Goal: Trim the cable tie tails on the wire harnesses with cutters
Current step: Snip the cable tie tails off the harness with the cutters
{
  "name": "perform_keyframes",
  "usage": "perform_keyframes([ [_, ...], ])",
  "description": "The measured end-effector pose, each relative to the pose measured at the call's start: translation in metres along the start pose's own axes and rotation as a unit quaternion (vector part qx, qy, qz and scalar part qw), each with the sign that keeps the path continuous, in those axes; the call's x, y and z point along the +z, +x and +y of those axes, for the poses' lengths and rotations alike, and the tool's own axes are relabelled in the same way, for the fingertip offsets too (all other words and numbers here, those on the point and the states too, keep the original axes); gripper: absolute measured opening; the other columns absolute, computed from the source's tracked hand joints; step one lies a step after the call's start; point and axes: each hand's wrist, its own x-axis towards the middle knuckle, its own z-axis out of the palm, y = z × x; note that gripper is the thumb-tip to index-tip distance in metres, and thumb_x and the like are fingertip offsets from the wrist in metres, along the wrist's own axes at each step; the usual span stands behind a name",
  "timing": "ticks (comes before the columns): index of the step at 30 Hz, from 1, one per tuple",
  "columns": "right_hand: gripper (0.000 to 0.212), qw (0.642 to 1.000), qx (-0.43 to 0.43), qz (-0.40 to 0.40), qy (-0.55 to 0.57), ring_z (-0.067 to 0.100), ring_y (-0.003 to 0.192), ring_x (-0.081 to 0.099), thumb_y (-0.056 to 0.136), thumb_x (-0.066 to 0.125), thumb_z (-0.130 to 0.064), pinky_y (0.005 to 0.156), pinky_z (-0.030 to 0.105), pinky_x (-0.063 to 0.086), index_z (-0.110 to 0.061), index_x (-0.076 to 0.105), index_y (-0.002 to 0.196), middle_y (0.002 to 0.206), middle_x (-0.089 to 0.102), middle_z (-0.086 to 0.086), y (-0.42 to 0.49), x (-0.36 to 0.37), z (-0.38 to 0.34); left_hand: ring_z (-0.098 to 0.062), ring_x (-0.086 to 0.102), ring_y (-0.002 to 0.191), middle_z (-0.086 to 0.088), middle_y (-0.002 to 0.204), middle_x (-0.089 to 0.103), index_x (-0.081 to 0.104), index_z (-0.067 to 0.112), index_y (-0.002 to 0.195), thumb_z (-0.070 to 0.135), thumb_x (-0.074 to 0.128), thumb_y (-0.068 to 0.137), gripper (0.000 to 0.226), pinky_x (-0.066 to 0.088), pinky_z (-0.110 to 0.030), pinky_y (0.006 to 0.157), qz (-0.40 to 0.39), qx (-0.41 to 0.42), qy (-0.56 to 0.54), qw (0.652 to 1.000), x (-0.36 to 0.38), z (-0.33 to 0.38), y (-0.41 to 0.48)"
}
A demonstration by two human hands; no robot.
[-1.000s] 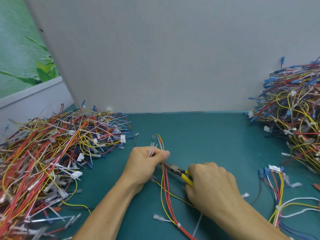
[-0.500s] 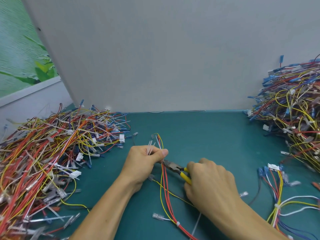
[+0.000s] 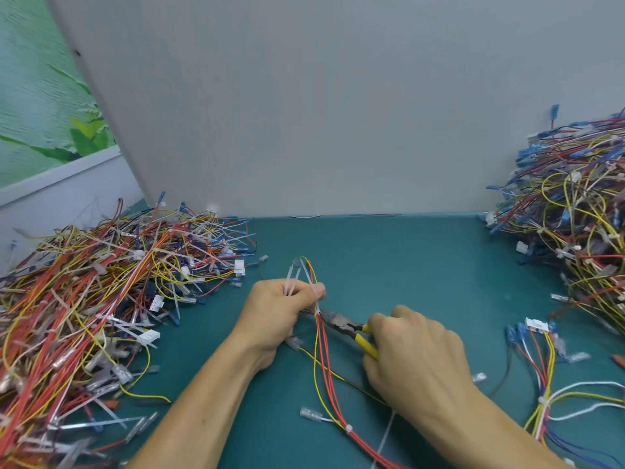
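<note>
A wire harness (image 3: 324, 363) of red and yellow wires lies on the green mat in front of me. My left hand (image 3: 280, 309) grips its upper end together with several clear cable tie tails (image 3: 293, 275) that stick up above my fist. My right hand (image 3: 414, 358) holds yellow-handled cutters (image 3: 351, 328). Their dark jaws point left and sit at the harness just below my left thumb, at a cable tie. A second white tie (image 3: 348, 428) wraps the red wires lower down.
A big heap of harnesses (image 3: 94, 299) fills the left side. Another heap (image 3: 575, 211) rises at the right, and a separate harness (image 3: 544, 377) lies at the near right. A grey wall panel (image 3: 321, 113) stands behind the green mat (image 3: 422, 272).
Both hands have stayed almost where they were. The cutter jaws have edged slightly closer to the harness under my left thumb.
</note>
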Motion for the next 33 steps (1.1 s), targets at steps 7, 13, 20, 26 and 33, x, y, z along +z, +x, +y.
perform_keyframes([
  [7,0.015,1.0,-0.006,-0.007,0.013,0.029,0.09,0.058,0.093,0.046,-0.035,0.059,0.032,0.028,-0.025,0.038,0.086,0.083,0.034,0.0,0.0009,-0.0008,-0.002,0.002,0.041,0.029,0.011,0.038,0.049,0.063,-0.001,0.072,0.012,0.068,0.086,0.02,0.026,-0.009,0.032,-0.002,-0.001,-0.005,1.0,0.0011,0.0032,-0.0022],
  [13,0.017,1.0,-0.001,-0.004,0.012,0.029,0.087,0.057,0.093,0.046,-0.038,0.059,0.031,0.03,-0.024,0.04,0.086,0.084,0.036,0.0,0.0007,-0.0014,-0.001,0.001,0.04,0.029,0.011,0.039,0.048,0.063,0.001,0.07,0.014,0.069,0.086,0.022,0.024,-0.008,0.033,-0.001,-0.009,-0.003,1.0,0.0012,0.0043,-0.0037],
  [20,0.017,1.0,0.003,-0.012,0.017,0.03,0.092,0.058,0.091,0.048,-0.038,0.06,0.031,0.029,-0.025,0.039,0.085,0.084,0.036,-0.001,0.0015,-0.0032,-0.0009,0.0,0.036,0.028,0.011,0.038,0.045,0.063,0.0,0.07,0.013,0.069,0.085,0.021,0.023,-0.009,0.032,0.003,-0.007,-0.005,1.0,0.0017,0.0039,-0.003],
  [26,0.019,1.0,0.002,-0.01,0.02,0.03,0.088,0.056,0.091,0.047,-0.04,0.061,0.032,0.03,-0.024,0.038,0.084,0.085,0.036,-0.001,0.0006,-0.0029,-0.0017,0.001,0.036,0.029,0.012,0.037,0.043,0.062,0.002,0.067,0.012,0.069,0.085,0.021,0.023,-0.009,0.033,0.003,0.008,0.001,1.0,0.0015,0.0027,-0.002],
  [33,0.019,1.0,0.005,-0.002,0.011,0.031,0.076,0.046,0.091,0.047,-0.038,0.057,0.032,0.028,-0.022,0.041,0.082,0.079,0.034,-0.001,0.003,-0.0004,-0.0016,0.002,0.035,0.029,0.012,0.034,0.04,0.059,0.007,0.062,0.013,0.069,0.085,0.026,0.023,-0.008,0.033,-0.005,0.009,0.009,1.0,0.0016,0.0018,-0.0023],
])
